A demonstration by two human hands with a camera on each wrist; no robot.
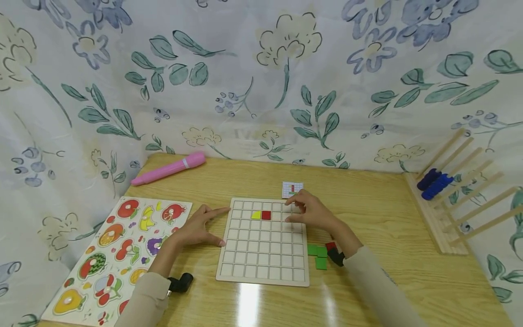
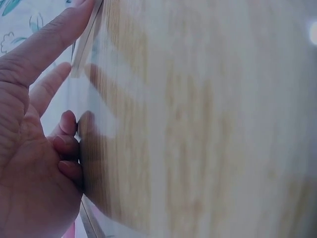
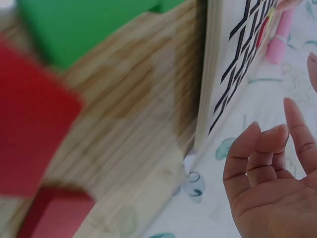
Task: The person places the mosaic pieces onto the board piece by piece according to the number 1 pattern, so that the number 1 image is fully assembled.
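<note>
A wooden grid board (image 1: pixel 263 259) lies on the table, with a yellow piece (image 1: pixel 256 215) and a red square tile (image 1: pixel 266 215) side by side in its upper rows. My left hand (image 1: pixel 196 229) touches the board's left edge with outstretched index finger and thumb; its other fingers bend toward the table in the left wrist view. Over the board's upper right squares is my right hand (image 1: pixel 312 211), fingers loosely bent and holding nothing. Just right of the board lie several green tiles (image 1: pixel 321 263) and red tiles (image 1: pixel 330 246), the red ones partly hidden behind my right wrist.
A small printed pattern card (image 1: pixel 288 190) lies behind the board. At left are a fruit puzzle board (image 1: pixel 153 206) and a pink pen-shaped object (image 1: pixel 167 170). A wooden peg rack (image 1: pixel 429 227) with blue pieces stands at right. A floral curtain (image 1: pixel 245 68) closes off the back.
</note>
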